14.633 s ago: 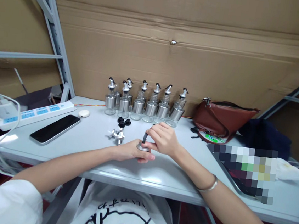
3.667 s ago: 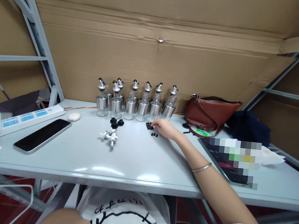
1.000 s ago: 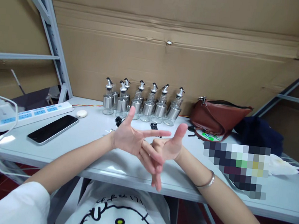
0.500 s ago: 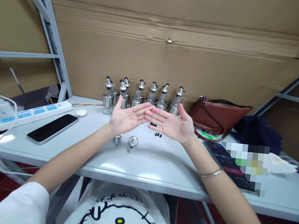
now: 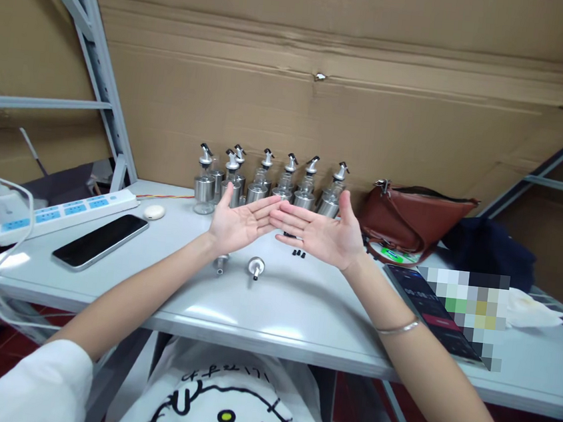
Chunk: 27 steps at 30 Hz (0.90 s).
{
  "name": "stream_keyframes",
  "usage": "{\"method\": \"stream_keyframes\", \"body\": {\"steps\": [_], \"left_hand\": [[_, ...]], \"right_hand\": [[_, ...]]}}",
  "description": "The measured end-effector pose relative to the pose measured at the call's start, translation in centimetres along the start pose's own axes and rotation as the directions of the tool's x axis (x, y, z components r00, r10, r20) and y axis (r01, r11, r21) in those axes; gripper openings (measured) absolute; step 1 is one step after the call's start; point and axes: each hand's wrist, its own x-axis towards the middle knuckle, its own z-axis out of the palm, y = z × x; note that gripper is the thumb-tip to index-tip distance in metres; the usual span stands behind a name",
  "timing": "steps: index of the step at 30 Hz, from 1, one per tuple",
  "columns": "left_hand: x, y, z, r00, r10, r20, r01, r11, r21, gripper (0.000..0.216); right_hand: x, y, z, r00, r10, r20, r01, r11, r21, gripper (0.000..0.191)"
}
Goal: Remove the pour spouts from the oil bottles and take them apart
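My left hand (image 5: pixel 240 225) is held palm up above the table, its fingers stretched out and holding nothing. My right hand (image 5: pixel 326 237), also palm up and empty, has its fingertips overlapping those of the left. Behind the hands stand several glass oil bottles (image 5: pixel 204 189) with metal sleeves and pourer tops; the hands hide some of their lower parts. Just below my left hand lies one loose metal pourer spout (image 5: pixel 221 263), partly covered by the hand. A second pourer spout (image 5: pixel 256 267) rests to its right. Small black caps (image 5: pixel 299 254) lie under my right hand.
A dark phone (image 5: pixel 100 242), a power strip (image 5: pixel 64 215) and a round white object (image 5: pixel 154 212) are on the left. To the right are a brown leather bag (image 5: pixel 411 218), a device showing a timer (image 5: pixel 432 311) and a crumpled tissue (image 5: pixel 532 311). Cardboard (image 5: pixel 321 121) stands behind.
The second pourer spout has shifted slightly to the right and turned a little on the table. My hands stay almost in place, the right one a touch further left.
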Motion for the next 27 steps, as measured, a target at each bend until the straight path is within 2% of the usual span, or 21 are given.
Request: {"method": "stream_keyframes", "body": {"steps": [3, 6, 8, 10, 11, 13, 15, 16, 18, 20, 22, 25, 27], "left_hand": [[0.2, -0.2, 0.2, 1.000, -0.002, -0.019, 0.003, 0.998, 0.070, 0.066], [0.5, -0.8, 0.2, 0.993, 0.077, -0.090, -0.052, 0.966, 0.253, 0.035], [0.6, -1.3, -0.1, 0.974, 0.180, -0.137, -0.105, 0.897, 0.429, 0.025], [0.6, -1.6, -0.3, 0.943, 0.302, -0.138, -0.154, 0.766, 0.624, 0.034], [0.5, -1.7, -0.4, 0.926, 0.365, -0.099, -0.181, 0.658, 0.731, 0.040], [0.2, -1.7, -0.5, 0.897, 0.437, 0.068, -0.232, 0.334, 0.914, 0.048], [-0.1, -1.7, -0.3, 0.887, 0.389, 0.248, -0.258, -0.027, 0.966, 0.051], [-0.3, -1.7, -0.2, 0.895, 0.330, 0.301, -0.257, -0.170, 0.951, 0.053], [-0.5, -1.8, -0.1, 0.923, 0.193, 0.333, -0.249, -0.361, 0.899, 0.057], [-0.5, -1.8, -0.2, 0.948, 0.046, 0.314, -0.257, -0.469, 0.845, 0.061], [-0.5, -1.9, -0.5, 0.958, -0.049, 0.281, -0.263, -0.534, 0.804, 0.063], [-0.5, -1.8, -1.0, 0.973, -0.073, 0.219, -0.218, -0.605, 0.766, 0.057], [-0.5, -1.9, -1.2, 0.978, -0.113, 0.174, -0.207, -0.612, 0.763, 0.051]], "right_hand": [[0.3, 0.2, -0.1, 0.998, 0.017, -0.055, -0.015, 0.999, 0.042, 0.073], [0.8, 0.8, -0.6, 0.985, -0.012, -0.171, 0.025, 0.997, 0.075, 0.043], [1.1, 1.3, -0.9, 0.961, -0.046, -0.273, 0.067, 0.996, 0.066, 0.024], [1.3, 1.5, -1.0, 0.940, -0.069, -0.334, 0.093, 0.994, 0.058, 0.018], [1.4, 1.6, -0.9, 0.933, -0.077, -0.351, 0.103, 0.993, 0.056, 0.019], [1.4, 1.6, -0.7, 0.919, -0.098, -0.383, 0.125, 0.991, 0.046, 0.025], [1.4, 1.5, -0.5, 0.906, -0.119, -0.405, 0.146, 0.989, 0.036, 0.036], [1.4, 1.5, -0.5, 0.906, -0.124, -0.404, 0.152, 0.988, 0.038, 0.042], [1.4, 1.6, -0.7, 0.916, -0.124, -0.381, 0.160, 0.985, 0.064, 0.051], [1.5, 1.6, -1.0, 0.927, -0.126, -0.354, 0.172, 0.980, 0.102, 0.054], [1.5, 1.6, -1.4, 0.931, -0.136, -0.339, 0.183, 0.977, 0.111, 0.054], [1.5, 1.4, -1.7, 0.941, -0.138, -0.308, 0.166, 0.984, 0.069, 0.049], [1.4, 1.4, -1.6, 0.946, -0.123, -0.301, 0.146, 0.988, 0.054, 0.041]]}}
